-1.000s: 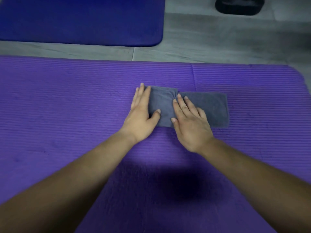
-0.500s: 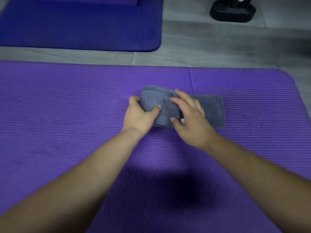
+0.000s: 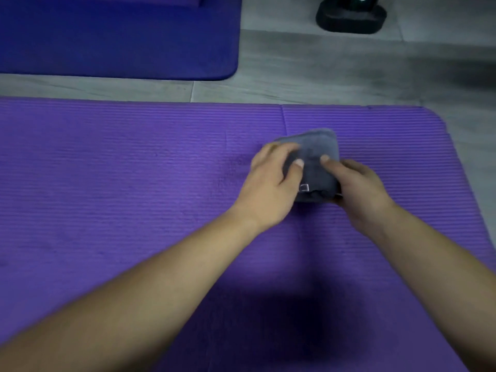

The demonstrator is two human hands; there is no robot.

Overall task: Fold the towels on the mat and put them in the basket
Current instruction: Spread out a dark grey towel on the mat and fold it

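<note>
On the mat [image 3: 134, 183] — towel [image 3: 318, 157] now shorter, thicker

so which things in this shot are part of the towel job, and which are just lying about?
In the job:
- towel, folded small, gripped by left hand and right hand
- purple mat under it
- basket: not in view

Lying about:
- blue mat, far left
- black base on the floor, far right

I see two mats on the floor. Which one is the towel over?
The lighter purple mat, nearest the person; the left hand and right hand grip the grey towel over it. The dark blue mat lies farther off, upper left.
</note>
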